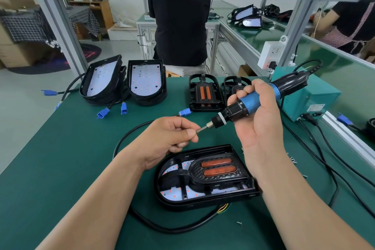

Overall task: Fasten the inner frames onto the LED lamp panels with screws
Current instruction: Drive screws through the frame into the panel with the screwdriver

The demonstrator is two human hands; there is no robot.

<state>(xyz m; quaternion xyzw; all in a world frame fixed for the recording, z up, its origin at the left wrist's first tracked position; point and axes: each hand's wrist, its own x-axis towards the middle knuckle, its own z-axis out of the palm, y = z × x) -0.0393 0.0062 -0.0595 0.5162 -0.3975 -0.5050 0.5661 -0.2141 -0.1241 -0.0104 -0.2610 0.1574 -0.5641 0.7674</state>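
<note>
- An inner frame (197, 181) sits in a lamp panel (182, 203) on the tabletop's (71, 158) near side.
- Two more panels (146, 81) lie behind it, leftward.
- Spare frames (205, 93) lie behind it, with a power box (308, 97) to their right.

The worktop (67, 158) lies open at left. A cable (172, 230) loops round the panel (182, 205) on its left and near sides. Along the far edge stand stacked panels (146, 83) and frames (205, 95); a box (316, 95) and cords (311, 121) crowd the right. The left hand (168, 138) and right hand (257, 119) hold a screwdriver (236, 110) above the panel.
</note>
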